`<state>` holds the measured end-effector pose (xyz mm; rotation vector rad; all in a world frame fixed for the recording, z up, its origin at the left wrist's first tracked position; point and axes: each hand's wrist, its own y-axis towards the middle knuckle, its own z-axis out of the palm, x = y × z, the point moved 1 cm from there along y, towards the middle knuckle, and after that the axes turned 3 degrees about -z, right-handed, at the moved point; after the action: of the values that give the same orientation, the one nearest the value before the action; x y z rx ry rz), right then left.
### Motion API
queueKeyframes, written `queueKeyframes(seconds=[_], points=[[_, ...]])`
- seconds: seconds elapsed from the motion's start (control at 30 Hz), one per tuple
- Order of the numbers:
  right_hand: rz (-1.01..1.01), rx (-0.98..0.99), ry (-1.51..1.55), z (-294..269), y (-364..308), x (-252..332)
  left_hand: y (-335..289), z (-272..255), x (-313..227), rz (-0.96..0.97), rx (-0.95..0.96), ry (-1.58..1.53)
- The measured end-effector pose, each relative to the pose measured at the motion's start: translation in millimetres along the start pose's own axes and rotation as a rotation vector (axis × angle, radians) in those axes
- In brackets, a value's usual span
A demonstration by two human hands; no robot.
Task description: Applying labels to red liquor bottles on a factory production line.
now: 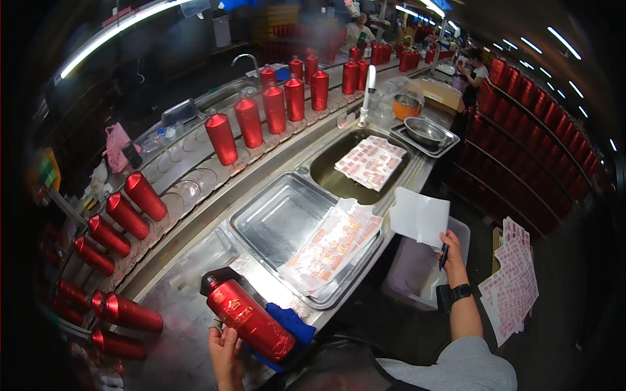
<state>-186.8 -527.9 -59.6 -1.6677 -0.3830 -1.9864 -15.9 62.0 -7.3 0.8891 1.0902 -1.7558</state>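
Note:
A glossy red bottle [251,319] with raised gold characters lies tilted at the near bench edge, on a dark rest and a blue cloth [290,322]. My left hand [225,352] is closed at its lower left side, fingers against it. To the right, my right hand [451,251] grips the lower corner of white sheets [420,217] over a pale plastic bin [407,270]. A slim black tool [444,256] sticks out from the same hand; its kind is unclear. Between the hands, printed transfer sheets [329,251] lie across a metal tray [280,212].
More printed sheets [372,163] sit in a sink [326,166] beside a white tap [368,98]. Red bottles [222,138] stand along a curved conveyor [189,189]. At right are a metal bowl [425,131], hanging printed sheets [512,287] and racks of red bottles [521,137]. People work farther back.

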Motion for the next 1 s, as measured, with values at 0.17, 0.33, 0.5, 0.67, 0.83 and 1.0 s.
queueKeyframes(seconds=[0.17,0.33,0.5,0.67,0.83,1.0], points=[[0.122,-0.617,0.071,-126.4,32.0,-73.7,-1.1,21.5,-10.6,-0.009,-0.004,-0.052],[0.291,-0.632,-0.338,-177.7,45.0,-127.6,-4.0,34.6,-15.0,0.009,0.028,-0.009],[0.258,-0.468,-0.288,-122.5,42.5,-103.4,-15.0,45.3,-16.7,0.034,0.025,-0.012],[-0.093,-0.156,-0.233,10.7,29.8,-41.2,-22.0,42.1,-16.0,0.021,-0.035,0.015],[-0.282,0.353,-0.257,174.8,-36.4,27.5,-21.3,39.1,-14.7,0.050,-0.048,0.035],[-0.159,0.860,-0.270,293.2,-146.1,44.7,-18.3,38.8,-16.4,0.054,-0.040,0.016]])
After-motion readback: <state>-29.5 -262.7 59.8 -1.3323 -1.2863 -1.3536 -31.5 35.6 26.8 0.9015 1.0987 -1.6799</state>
